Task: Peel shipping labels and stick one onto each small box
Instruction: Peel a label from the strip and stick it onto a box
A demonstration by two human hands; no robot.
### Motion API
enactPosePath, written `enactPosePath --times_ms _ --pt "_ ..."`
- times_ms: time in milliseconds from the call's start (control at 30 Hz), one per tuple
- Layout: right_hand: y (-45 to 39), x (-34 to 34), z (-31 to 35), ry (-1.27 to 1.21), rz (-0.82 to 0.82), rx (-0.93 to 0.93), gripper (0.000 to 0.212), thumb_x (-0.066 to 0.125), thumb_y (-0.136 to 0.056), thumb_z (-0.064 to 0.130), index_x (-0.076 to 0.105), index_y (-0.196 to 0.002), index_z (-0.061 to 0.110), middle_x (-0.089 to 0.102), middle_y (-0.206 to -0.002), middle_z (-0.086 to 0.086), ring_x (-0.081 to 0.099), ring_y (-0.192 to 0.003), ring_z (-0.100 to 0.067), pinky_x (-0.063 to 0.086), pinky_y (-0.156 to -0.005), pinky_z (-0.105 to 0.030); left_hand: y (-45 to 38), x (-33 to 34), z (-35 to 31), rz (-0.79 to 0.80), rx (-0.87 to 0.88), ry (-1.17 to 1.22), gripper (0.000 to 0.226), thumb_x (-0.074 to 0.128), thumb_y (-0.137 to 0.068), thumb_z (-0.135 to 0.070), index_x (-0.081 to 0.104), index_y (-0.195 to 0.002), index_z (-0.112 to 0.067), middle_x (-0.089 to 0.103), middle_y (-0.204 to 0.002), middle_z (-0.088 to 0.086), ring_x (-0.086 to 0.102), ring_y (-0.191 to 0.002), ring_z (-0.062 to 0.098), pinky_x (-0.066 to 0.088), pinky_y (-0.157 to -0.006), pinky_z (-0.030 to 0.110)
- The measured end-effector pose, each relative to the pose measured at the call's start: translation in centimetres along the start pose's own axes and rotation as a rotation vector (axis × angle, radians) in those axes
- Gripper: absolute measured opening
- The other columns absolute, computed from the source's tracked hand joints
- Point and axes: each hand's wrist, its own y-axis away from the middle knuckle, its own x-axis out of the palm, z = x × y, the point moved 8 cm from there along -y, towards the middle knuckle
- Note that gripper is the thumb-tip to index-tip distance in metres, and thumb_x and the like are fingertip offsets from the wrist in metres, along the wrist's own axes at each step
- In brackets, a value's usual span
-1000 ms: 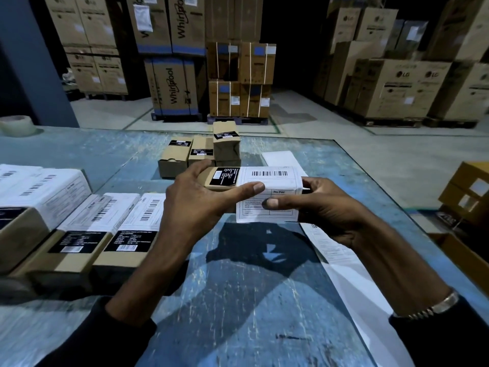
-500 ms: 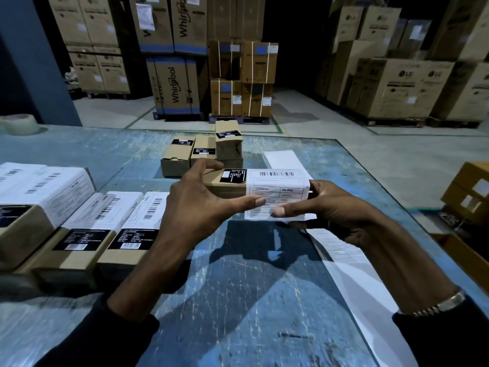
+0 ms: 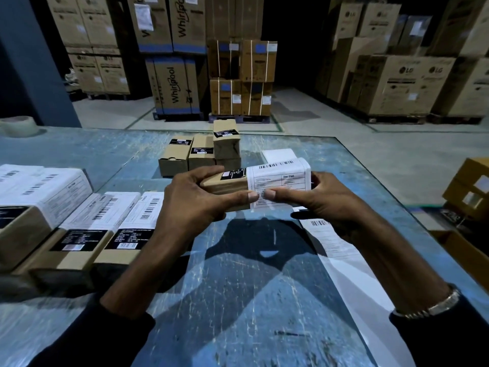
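I hold a small brown box (image 3: 225, 184) above the blue table (image 3: 238, 287). A white shipping label (image 3: 280, 181) wraps round the box's right half. My left hand (image 3: 195, 202) grips the box's left end. My right hand (image 3: 315, 200) grips the labelled right end, and both thumbs press the label's near edge, tip to tip. A strip of label sheets (image 3: 333, 245) lies on the table under my right wrist. Three unlabelled small boxes (image 3: 201, 152) stand at the table's far middle.
Several labelled boxes (image 3: 79, 226) lie in a row at the left, near my left forearm. A tape roll (image 3: 18, 125) sits at the far left corner. Brown cartons (image 3: 471, 186) are off the table's right edge. Large stacked cartons (image 3: 243, 78) fill the warehouse floor behind.
The label has been folded down over the box's near side. My thumbs have closed together on its edge, and the box has tilted slightly, right end up.
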Motion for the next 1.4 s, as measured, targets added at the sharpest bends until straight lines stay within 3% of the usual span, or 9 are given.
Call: enactPosePath --times_ms 267,400,600,733,867,1000,1100,1267,1400 --pt "0.1 0.1 -0.4 -0.092 0.128 0.078 0.060 0.090 -0.072 0.045 0.075 -0.124 0.021 0.081 -0.117 0.001 0.074 -0.116 -0.020 0.062 -0.096 -0.055 -0.8 -0.5 0.6 -0.025 -0.012 -0.017 0.099 0.100 -0.037 -0.067 0.070 -0.124 -0.027 0.078 -0.105 -0.003 0.077 -0.086 0.014 0.065 -0.075 0.038" --pt "-0.1 0.2 -1.3 -0.216 0.013 0.158 0.062 0.082 -0.075 0.066 0.082 -0.115 0.019 0.082 -0.111 -0.004 0.079 -0.107 -0.026 0.063 -0.095 -0.052 -0.6 -0.5 0.6 -0.077 0.014 -0.108 0.095 0.089 -0.039 -0.083 0.058 -0.116 -0.036 0.068 -0.107 -0.012 0.072 -0.096 0.012 0.064 -0.085 0.045" --pt "-0.6 1.5 -1.2 -0.064 -0.083 0.052 0.090 0.089 -0.065 0.074 0.076 -0.116 0.001 0.081 -0.108 -0.010 0.079 -0.100 -0.022 0.064 -0.095 -0.048 -0.1 -0.5 0.9 -0.151 -0.050 -0.242 0.098 0.075 -0.044 -0.098 0.052 -0.113 -0.033 0.065 -0.099 -0.012 0.070 -0.094 0.017 0.063 -0.084 0.047" --pt "-0.3 1.9 -1.3 -0.053 0.038 0.076 0.053 0.091 -0.074 0.055 0.082 -0.110 0.016 0.083 -0.105 0.002 0.077 -0.108 -0.021 0.062 -0.099 -0.043 0.1 -0.6 0.5 -0.131 -0.038 -0.320 0.093 0.076 -0.051 -0.093 0.051 -0.117 -0.032 0.063 -0.086 -0.016 0.070 -0.089 0.016 0.061 -0.084 0.046" --pt "0.5 2.3 -1.6 -0.029 0.184 0.165 0.045 0.097 -0.068 0.043 0.085 -0.103 0.018 0.081 -0.109 -0.015 0.076 -0.098 -0.033 0.057 -0.101 -0.045 0.2 -0.5 0.0 -0.136 -0.007 -0.358 0.089 0.073 -0.058 -0.091 0.050 -0.120 -0.032 0.065 -0.081 -0.012 0.067 -0.078 0.009 0.058 -0.076 0.038" --pt "0.6 1.3 -1.7 -0.307 0.110 0.263 0.039 0.092 -0.065 0.035 0.084 -0.097 0.013 0.078 -0.108 -0.022 0.072 -0.081 -0.023 0.062 -0.088 -0.032 0.3 -0.2 -1.0 -0.127 0.057 -0.392 0.083 0.067 -0.075 -0.084 0.041 -0.134 -0.031 0.060 -0.097 -0.012 0.064 -0.087 0.014 0.051 -0.078 0.033" --pt "0.6 0.8 -1.8 -0.429 0.073 0.325 0.045 0.097 -0.052 0.033 0.086 -0.091 0.012 0.065 -0.105 -0.029 0.069 -0.091 -0.034 0.065 -0.074 -0.030 0.4 0.6 -0.8 -0.074 0.078 -0.418 0.091 0.064 -0.075 -0.085 0.032 -0.144 -0.034 0.065 -0.120 -0.001 0.065 -0.103 0.022 0.053 -0.088 0.036" --pt "0.7 1.1 -2.3 -0.441 0.090 0.354 0.064 0.089 -0.074 0.034 0.073 -0.128 0.005 0.069 -0.070 -0.015 0.071 -0.073 -0.027 0.059 -0.101 -0.043 0.3 0.9 -0.4 -0.024 0.070 -0.339 0.105 0.066 -0.063 -0.088 0.032 -0.148 -0.037 0.066 -0.136 0.002 0.065 -0.119 0.025 0.053 -0.104 0.042" --pt "0.8 1.2 -2.6 -0.358 0.109 0.361 0.061 0.086 -0.078 0.043 0.072 -0.123 0.005 0.077 -0.094 -0.026 0.072 -0.092 -0.035 0.054 -0.111 -0.051 0.2 0.6 0.1 -0.023 0.028 -0.324 0.105 0.070 -0.061 -0.085 0.040 -0.148 -0.035 0.061 -0.125 -0.006 0.062 -0.118 0.022 0.052 -0.102 0.038"
